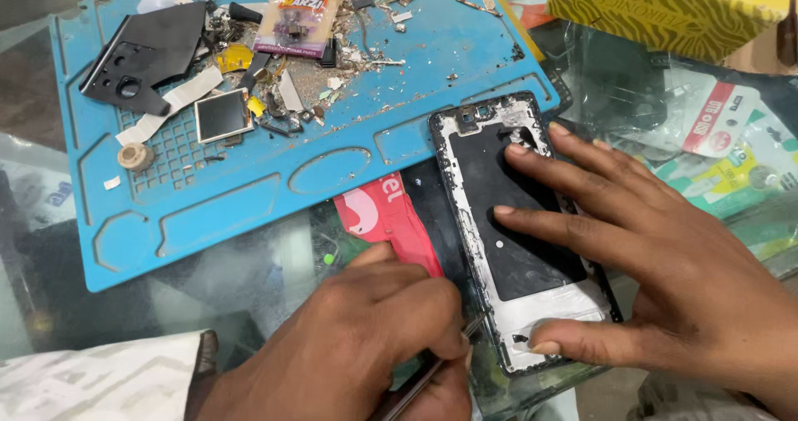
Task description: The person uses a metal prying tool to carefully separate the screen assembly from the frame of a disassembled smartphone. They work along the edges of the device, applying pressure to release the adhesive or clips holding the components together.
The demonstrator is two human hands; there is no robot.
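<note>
Head cam: right hand [657, 263] w/ fingers spread flat, pressing the opened phone [519, 230] on glass table [249, 271] beside blue mat [332, 151]. Left hand [366, 354] pinches thin metal tool [432, 371] at phone's lower edge.

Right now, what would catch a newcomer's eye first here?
The opened phone frame on the glass table, pinned flat by the right hand. Beside it the left hand works a thin metal tool at the frame's lower edge. Behind lies a blue mat strewn with small parts.
</note>
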